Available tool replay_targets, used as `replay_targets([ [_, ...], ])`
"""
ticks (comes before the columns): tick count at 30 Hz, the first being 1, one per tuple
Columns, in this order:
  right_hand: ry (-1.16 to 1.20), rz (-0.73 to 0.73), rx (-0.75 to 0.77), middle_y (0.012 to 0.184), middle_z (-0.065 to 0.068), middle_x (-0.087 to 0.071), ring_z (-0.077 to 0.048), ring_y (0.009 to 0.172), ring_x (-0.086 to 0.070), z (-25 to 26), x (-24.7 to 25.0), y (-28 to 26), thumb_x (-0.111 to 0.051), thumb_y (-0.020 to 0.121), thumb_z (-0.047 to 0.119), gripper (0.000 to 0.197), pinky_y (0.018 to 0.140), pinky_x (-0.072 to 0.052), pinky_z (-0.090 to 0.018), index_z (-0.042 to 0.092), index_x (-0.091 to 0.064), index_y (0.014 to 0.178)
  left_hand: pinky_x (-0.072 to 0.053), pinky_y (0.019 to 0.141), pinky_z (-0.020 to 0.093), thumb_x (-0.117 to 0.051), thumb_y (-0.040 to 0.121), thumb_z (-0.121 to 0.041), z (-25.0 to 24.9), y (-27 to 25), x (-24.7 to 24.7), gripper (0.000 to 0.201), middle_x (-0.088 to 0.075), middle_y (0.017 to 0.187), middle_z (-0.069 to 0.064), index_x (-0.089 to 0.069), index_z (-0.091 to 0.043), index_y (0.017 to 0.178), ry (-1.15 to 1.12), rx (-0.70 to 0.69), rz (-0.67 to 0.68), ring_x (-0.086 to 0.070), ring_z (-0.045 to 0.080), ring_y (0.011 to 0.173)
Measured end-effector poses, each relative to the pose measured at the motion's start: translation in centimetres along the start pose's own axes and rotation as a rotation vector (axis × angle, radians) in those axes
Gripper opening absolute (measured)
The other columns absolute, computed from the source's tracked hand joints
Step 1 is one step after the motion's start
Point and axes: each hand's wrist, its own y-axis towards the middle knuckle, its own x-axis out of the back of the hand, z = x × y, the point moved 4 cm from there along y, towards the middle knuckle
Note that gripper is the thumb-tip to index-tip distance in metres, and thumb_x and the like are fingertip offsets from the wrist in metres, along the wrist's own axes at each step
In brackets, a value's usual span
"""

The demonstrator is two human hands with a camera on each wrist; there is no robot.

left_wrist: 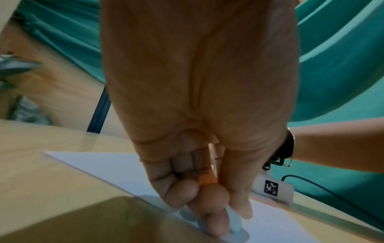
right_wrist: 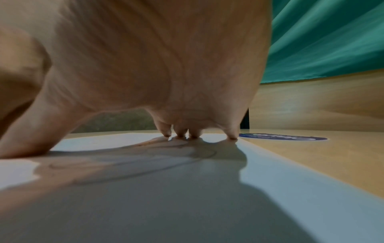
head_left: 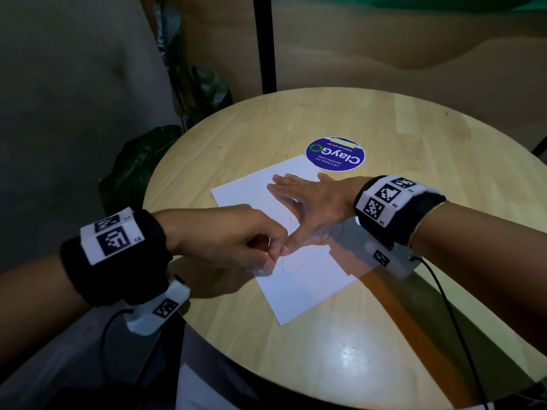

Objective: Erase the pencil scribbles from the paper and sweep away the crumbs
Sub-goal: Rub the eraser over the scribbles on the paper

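Note:
A white sheet of paper (head_left: 299, 291) lies at an angle on the round wooden table (head_left: 384, 128). Faint pencil scribbles (head_left: 291, 266) loop across its middle and show under the palm's shadow as pencil lines (right_wrist: 166, 164). My right hand (head_left: 307, 202) lies flat on the sheet with straight, spread fingers (right_wrist: 166, 131) pressing it down. My left hand (head_left: 270, 254) pinches an eraser (left_wrist: 234, 225), pale with an orange part (left_wrist: 206, 179), its tip touching the paper near the left edge. No crumbs can be made out.
A round blue ClayGo sticker (head_left: 335, 154) sits on the table beyond the paper. A dark leafy plant (head_left: 139, 167) and a black post (head_left: 265, 42) stand past the far left rim. Black cables (head_left: 453, 321) trail from both wrist cameras.

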Motion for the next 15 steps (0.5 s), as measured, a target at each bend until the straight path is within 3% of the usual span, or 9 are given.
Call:
replay_targets([
  [1,-0.001,-0.011,0.004,0.175,0.023,0.018,0.004,0.157,0.024,0.1,0.1,0.0,-0.069,0.069,0.093,0.137,0.129,0.014,-0.054,0.04,0.006,0.17,-0.053,0.072,0.026,-0.071,0.1,-0.022,0.0,-0.2,0.2,0.007,-0.076,0.085,-0.007,-0.072,-0.027,0.095,-0.003,0.007,-0.018,-0.068,0.01,0.078],
  [3,-0.014,-0.058,0.015,0.178,0.02,0.009,-0.002,0.162,0.012,0.3,0.6,-0.2,-0.069,0.071,0.091,0.13,0.131,0.005,-0.051,0.041,-0.004,0.171,-0.057,0.075,0.034,-0.071,0.102,-0.022,0.7,-0.3,1.6,0.006,-0.076,0.084,-0.005,-0.073,-0.027,0.101,-0.01,0.023,-0.187,-0.069,0.012,0.077],
  [6,0.05,-0.188,0.088,0.174,0.019,-0.022,-0.011,0.157,-0.026,0.8,1.9,-1.5,-0.076,0.078,0.079,0.109,0.129,-0.022,-0.041,0.04,-0.028,0.167,-0.06,0.082,0.037,-0.069,0.105,-0.023,2.0,-1.0,3.4,0.005,-0.08,0.085,-0.004,-0.071,-0.025,0.11,-0.175,0.099,-0.383,-0.074,0.011,0.08],
  [8,0.204,-0.271,0.17,0.154,0.018,-0.053,0.0,0.133,-0.053,1.2,2.5,-2.4,-0.082,0.082,0.066,0.085,0.116,-0.043,-0.032,0.038,-0.049,0.155,-0.061,0.084,0.033,-0.067,0.106,-0.022,2.0,-1.4,3.6,0.008,-0.083,0.088,-0.002,-0.066,-0.022,0.115,-0.265,0.118,-0.429,-0.078,0.012,0.084],
  [10,0.385,-0.302,0.25,0.124,0.013,-0.073,-0.001,0.107,-0.07,1.8,2.3,-3.0,-0.084,0.085,0.056,0.059,0.099,-0.057,-0.032,0.033,-0.066,0.136,-0.063,0.082,0.028,-0.067,0.106,-0.019,1.5,-1.6,3.3,0.011,-0.084,0.091,0.003,-0.062,-0.015,0.115,-0.37,0.117,-0.467,-0.08,0.014,0.085],
  [13,0.594,-0.384,0.306,0.094,0.001,-0.081,-0.013,0.085,-0.077,2.4,1.8,-3.6,-0.082,0.093,0.043,0.026,0.085,-0.06,-0.035,0.024,-0.08,0.111,-0.061,0.076,0.021,-0.069,0.105,-0.014,0.5,-1.0,2.9,0.016,-0.084,0.089,0.007,-0.058,-0.003,0.11,-0.481,0.083,-0.504,-0.079,0.014,0.08],
  [15,0.691,-0.431,0.298,0.089,-0.007,-0.082,-0.026,0.086,-0.079,2.0,1.3,-3.7,-0.082,0.095,0.034,0.023,0.086,-0.063,-0.038,0.014,-0.083,0.105,-0.064,0.08,0.028,-0.069,0.105,-0.013,0.5,-0.6,2.7,0.013,-0.084,0.09,0.01,-0.062,-0.003,0.108,-0.491,0.075,-0.507,-0.081,0.02,0.083],
])
